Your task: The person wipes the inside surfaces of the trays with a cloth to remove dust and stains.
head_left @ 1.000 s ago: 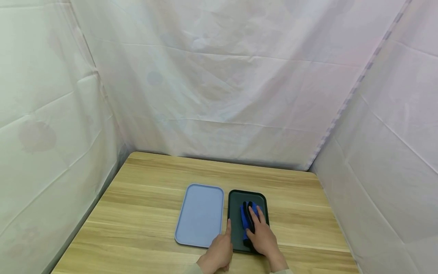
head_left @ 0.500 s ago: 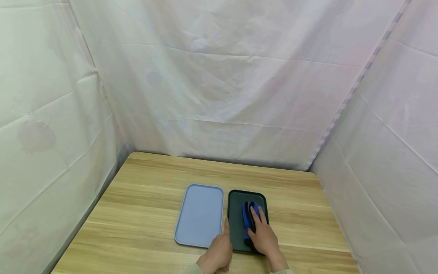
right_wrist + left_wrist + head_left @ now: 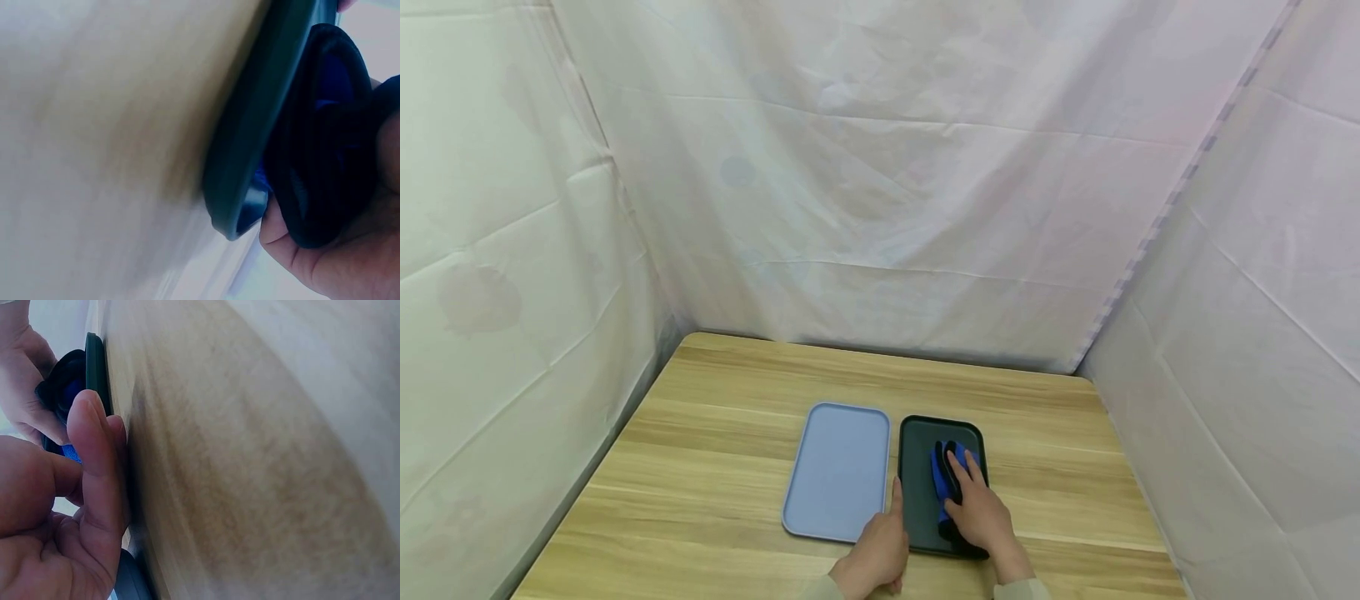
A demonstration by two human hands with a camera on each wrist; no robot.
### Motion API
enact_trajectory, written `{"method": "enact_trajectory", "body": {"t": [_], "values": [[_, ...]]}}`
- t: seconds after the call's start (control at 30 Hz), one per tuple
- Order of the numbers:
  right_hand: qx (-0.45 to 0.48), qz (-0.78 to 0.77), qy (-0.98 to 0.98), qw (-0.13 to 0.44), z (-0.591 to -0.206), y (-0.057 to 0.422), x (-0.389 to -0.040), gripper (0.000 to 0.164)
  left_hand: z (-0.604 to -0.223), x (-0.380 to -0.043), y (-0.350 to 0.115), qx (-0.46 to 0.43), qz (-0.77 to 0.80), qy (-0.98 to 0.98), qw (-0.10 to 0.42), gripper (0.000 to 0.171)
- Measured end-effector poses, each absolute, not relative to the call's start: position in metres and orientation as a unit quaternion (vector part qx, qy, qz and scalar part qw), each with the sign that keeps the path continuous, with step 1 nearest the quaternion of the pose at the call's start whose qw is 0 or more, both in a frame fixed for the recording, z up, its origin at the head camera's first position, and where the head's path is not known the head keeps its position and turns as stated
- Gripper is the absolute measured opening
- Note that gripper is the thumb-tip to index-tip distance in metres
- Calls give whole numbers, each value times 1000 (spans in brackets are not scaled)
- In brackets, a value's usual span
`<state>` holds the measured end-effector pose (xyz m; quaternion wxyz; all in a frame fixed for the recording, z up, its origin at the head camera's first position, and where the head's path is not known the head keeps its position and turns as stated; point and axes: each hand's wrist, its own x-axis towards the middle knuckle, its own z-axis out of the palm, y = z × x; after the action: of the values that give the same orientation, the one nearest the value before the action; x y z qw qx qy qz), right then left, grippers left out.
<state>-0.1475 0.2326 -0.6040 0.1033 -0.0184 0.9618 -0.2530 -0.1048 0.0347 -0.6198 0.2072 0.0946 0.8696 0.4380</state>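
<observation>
A folded blue fabric item with thick black edging [image 3: 943, 479] lies on the dark green tray [image 3: 917, 500], toward its right side. My right hand [image 3: 981, 512] grips it from above, fingers spread over its top and thumb at its left side. In the right wrist view, the fabric's black-bordered folds [image 3: 325, 144] form open loops beside the tray's rim. My left hand [image 3: 880, 546] holds nothing. Its index finger points forward along the dark tray's left rim, while its other fingers bend loosely, low over the table, in the left wrist view.
A light blue tray [image 3: 837, 471] lies just left of the dark one, a narrow gap between them. Both are on a wood-grain table [image 3: 700, 467]. Pale cloth curtains [image 3: 880, 192] enclose the table at the back and both sides.
My right hand and the blue fabric item have shifted slightly to the right on the dark tray. My left index finger has moved slightly left; the trays stay put.
</observation>
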Motion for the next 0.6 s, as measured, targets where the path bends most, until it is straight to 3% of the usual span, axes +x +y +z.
{"method": "enact_trajectory", "body": {"t": [0.6], "values": [[-13, -256, 960, 114, -600, 233, -157, 81, -621, -106, 34, 93, 428, 872, 218, 85]]}}
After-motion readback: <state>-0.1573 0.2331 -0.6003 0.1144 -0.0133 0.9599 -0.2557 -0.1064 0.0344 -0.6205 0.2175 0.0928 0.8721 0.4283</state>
